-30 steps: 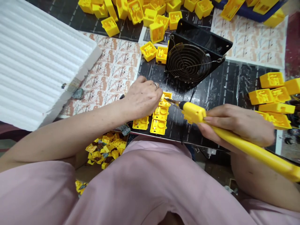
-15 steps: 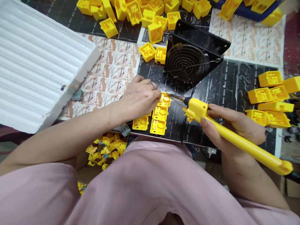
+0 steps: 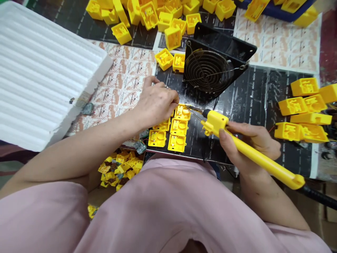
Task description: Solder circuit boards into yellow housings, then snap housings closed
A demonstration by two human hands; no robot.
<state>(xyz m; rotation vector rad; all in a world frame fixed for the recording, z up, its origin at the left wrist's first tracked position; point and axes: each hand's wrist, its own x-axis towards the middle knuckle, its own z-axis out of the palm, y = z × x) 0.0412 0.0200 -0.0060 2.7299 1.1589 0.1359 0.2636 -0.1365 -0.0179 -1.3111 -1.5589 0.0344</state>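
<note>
A yellow soldering iron [image 3: 263, 156] lies in my right hand [image 3: 251, 140], which is closed round its grip. Its metal tip reaches left to the upper edge of a small yellow plastic housing [image 3: 182, 112]; whether it touches anything there I cannot tell. Thumb and fingers of my left hand [image 3: 158, 102] are pinched together at that housing's upper left side, and what they hold is hidden. More open yellow housings, among them one at the front [image 3: 177, 143], stand in two columns near the table edge. My left hand partly covers the left column.
Behind the housings stands a black fan with a wire grille [image 3: 206, 72]. White ribbed foam [image 3: 50, 73] lies at left. Yellow cases [image 3: 172, 37] are heaped at the back, others [image 3: 305, 105] at right. A pile of yellow parts [image 3: 121, 168] sits below the table edge.
My right hand and the soldering iron have shifted left. My left hand has moved slightly left, its fingers still pinched. The housings stay in their columns.
</note>
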